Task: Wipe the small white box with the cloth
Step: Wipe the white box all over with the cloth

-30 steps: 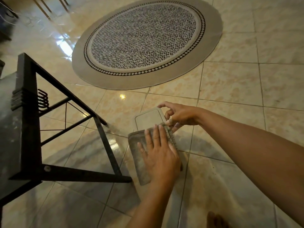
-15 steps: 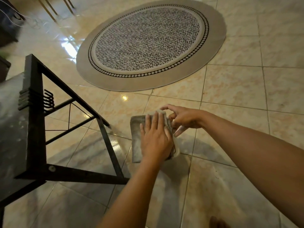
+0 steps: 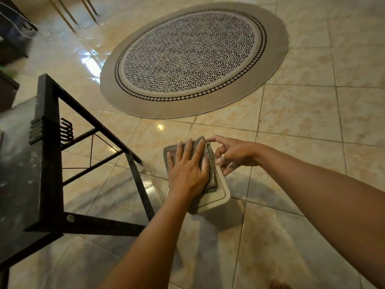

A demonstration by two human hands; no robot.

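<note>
The small white box (image 3: 221, 194) stands on the tiled floor, only its near right corner and lid edge showing. A folded grey cloth (image 3: 210, 163) lies over most of its top. My left hand (image 3: 187, 172) presses flat on the cloth, fingers spread and pointing away from me. My right hand (image 3: 235, 155) is at the box's right side, index fingertip on the far corner by the cloth and the other fingers curled against the box's edge.
A black metal frame (image 3: 135, 174) with a grey top stands just left of the box, one leg close to my left hand. A round patterned rug (image 3: 193, 57) lies farther off on the beige tiled floor (image 3: 302, 113).
My left hand has slid the cloth away from me along the lid, covering the far end and baring the near corner. My right hand stayed at the box's right side.
</note>
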